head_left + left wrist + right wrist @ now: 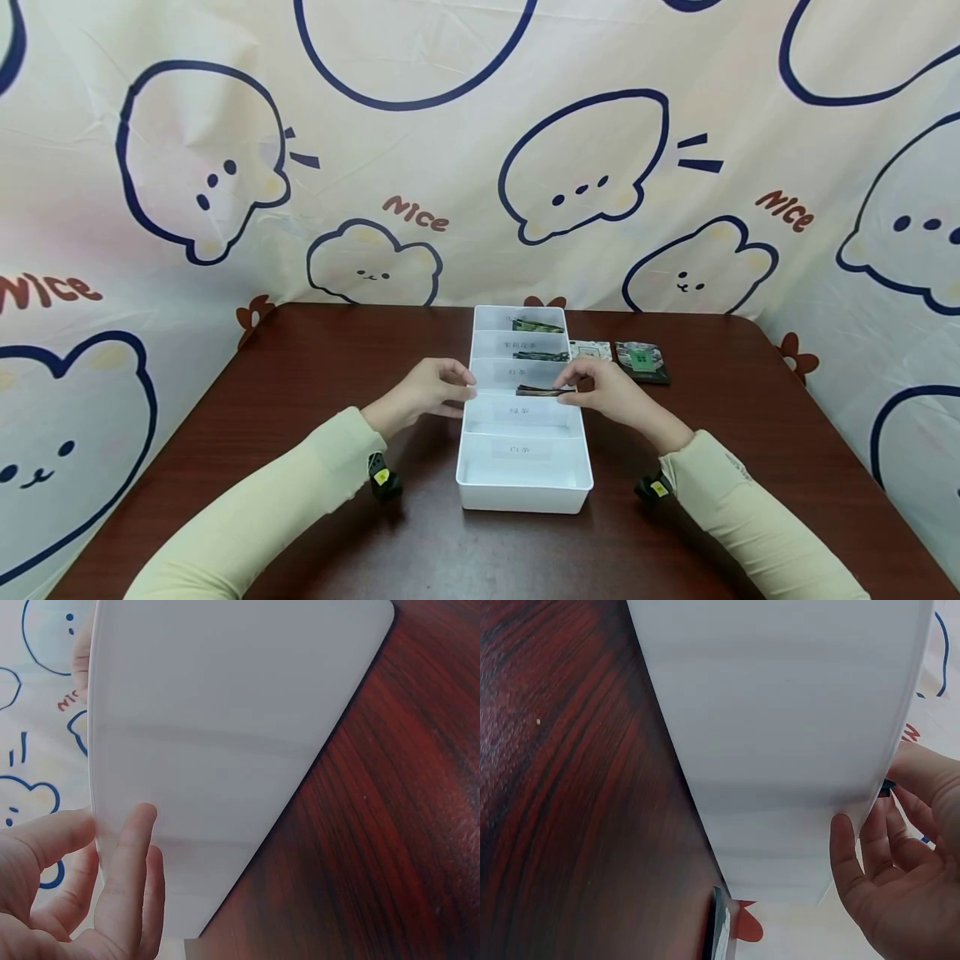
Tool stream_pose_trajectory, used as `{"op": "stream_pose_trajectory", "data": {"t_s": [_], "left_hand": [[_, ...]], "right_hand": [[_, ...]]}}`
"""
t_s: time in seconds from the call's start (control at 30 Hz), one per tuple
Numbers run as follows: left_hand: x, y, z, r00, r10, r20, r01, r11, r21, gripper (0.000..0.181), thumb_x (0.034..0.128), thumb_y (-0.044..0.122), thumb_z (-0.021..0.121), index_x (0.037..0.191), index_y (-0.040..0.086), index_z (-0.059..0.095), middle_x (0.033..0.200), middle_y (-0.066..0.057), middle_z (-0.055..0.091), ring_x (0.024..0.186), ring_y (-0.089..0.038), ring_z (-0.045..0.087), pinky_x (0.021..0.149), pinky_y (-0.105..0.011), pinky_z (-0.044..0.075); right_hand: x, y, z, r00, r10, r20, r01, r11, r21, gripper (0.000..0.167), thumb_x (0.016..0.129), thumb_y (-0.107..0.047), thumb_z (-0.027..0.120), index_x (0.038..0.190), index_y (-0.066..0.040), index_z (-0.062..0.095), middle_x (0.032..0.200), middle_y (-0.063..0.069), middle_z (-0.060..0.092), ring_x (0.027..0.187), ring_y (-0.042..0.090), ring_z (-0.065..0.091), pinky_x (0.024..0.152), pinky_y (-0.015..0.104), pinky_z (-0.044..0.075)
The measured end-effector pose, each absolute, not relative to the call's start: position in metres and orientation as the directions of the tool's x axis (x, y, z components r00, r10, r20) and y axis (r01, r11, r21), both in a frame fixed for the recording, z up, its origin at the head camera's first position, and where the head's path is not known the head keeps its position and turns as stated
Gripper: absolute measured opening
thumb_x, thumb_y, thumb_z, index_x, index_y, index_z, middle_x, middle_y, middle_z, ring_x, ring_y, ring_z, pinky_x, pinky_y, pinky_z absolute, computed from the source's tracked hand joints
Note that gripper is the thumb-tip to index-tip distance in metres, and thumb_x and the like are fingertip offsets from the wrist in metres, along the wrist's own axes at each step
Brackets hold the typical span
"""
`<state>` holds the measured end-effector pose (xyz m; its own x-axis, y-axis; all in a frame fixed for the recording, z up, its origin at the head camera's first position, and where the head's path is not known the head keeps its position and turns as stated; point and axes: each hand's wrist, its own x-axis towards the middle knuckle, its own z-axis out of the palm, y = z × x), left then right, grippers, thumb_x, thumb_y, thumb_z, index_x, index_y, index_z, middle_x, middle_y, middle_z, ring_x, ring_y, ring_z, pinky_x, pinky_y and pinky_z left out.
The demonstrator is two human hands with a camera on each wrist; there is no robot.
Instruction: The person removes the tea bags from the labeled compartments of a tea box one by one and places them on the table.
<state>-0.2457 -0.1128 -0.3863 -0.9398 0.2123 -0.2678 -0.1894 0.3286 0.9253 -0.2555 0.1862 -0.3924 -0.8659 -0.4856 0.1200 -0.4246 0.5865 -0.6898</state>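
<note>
A long white divided box (525, 497) stands on the table, its compartments bearing labels. In the third compartment from the back lies a thin dark packet (534, 391). My right hand (618, 398) is at the right rim and pinches the packet's right end between thumb and fingers; in the right wrist view, a bit of the dark packet (886, 788) shows by the hand (907, 847). At the left rim, my left hand (422, 392) rests its fingertips; in the left wrist view, the hand (90, 892) has relaxed fingers against the box's outer wall (202, 750).
Green packets (537, 326) stand in the rearmost compartment, and more packets (540, 356) in the one in front of it. Right of the box lie a pale packet (591, 349) and a dark green one (642, 362). A patterned cloth (465, 167) hangs behind the brown table (330, 358).
</note>
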Motion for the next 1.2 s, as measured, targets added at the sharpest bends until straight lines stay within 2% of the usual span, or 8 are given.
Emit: {"op": "stream_pose_trajectory", "data": {"t_s": [0.17,0.53,0.9,1.0,1.2], "left_hand": [[-0.2452,-0.1126,-0.3857,-0.938,0.211,-0.275,-0.195,0.333,0.922,0.017,0.0838,0.001,0.072,0.099,0.003,0.064,0.103,-0.015,0.059,0.085,-0.023,0.065,0.072,-0.040,0.061],[-0.2455,-0.1128,-0.3846,-0.937,0.212,-0.277,-0.197,0.334,0.922,0.018,0.0839,0.001,0.072,0.100,0.002,0.064,0.105,-0.015,0.060,0.085,-0.023,0.065,0.072,-0.040,0.061],[-0.2447,-0.1127,-0.3819,-0.937,0.209,-0.279,-0.199,0.338,0.920,0.018,0.0843,0.001,0.072,0.100,0.002,0.064,0.105,-0.015,0.059,0.085,-0.023,0.065,0.072,-0.040,0.061],[-0.2448,-0.1127,-0.3819,-0.937,0.210,-0.279,-0.200,0.334,0.921,0.018,0.0842,0.001,0.072,0.100,0.002,0.064,0.105,-0.015,0.059,0.086,-0.023,0.065,0.072,-0.040,0.061],[-0.2449,-0.1130,-0.3829,-0.935,0.215,-0.282,-0.203,0.328,0.922,0.018,0.0842,0.001,0.072,0.100,0.002,0.064,0.105,-0.015,0.059,0.086,-0.023,0.065,0.073,-0.041,0.061]], "right_hand": [[-0.2556,0.1859,-0.3925,-0.864,-0.490,0.118,-0.430,0.594,-0.680,0.008,0.084,-0.017,0.076,0.088,-0.020,0.071,0.096,-0.004,0.064,0.090,0.016,0.054,0.085,0.036,0.049],[-0.2579,0.1855,-0.3892,-0.878,-0.469,0.090,-0.391,0.596,-0.701,0.005,0.085,-0.024,0.074,0.088,-0.020,0.073,0.097,-0.003,0.067,0.094,0.018,0.056,0.085,0.035,0.049],[-0.2565,0.1877,-0.3868,-0.881,-0.455,0.130,-0.397,0.563,-0.725,0.006,0.089,-0.019,0.071,0.091,-0.022,0.076,0.097,-0.004,0.070,0.099,0.019,0.059,0.093,0.047,0.051],[-0.2566,0.1878,-0.3877,-0.886,-0.445,0.131,-0.382,0.539,-0.751,0.007,0.090,-0.019,0.070,0.094,-0.020,0.076,0.099,-0.002,0.071,0.100,0.020,0.059,0.093,0.044,0.051],[-0.2551,0.1881,-0.3878,-0.897,-0.423,0.132,-0.349,0.490,-0.799,0.011,0.090,-0.022,0.069,0.098,-0.017,0.074,0.099,0.001,0.070,0.095,0.020,0.061,0.082,0.035,0.056]]}}
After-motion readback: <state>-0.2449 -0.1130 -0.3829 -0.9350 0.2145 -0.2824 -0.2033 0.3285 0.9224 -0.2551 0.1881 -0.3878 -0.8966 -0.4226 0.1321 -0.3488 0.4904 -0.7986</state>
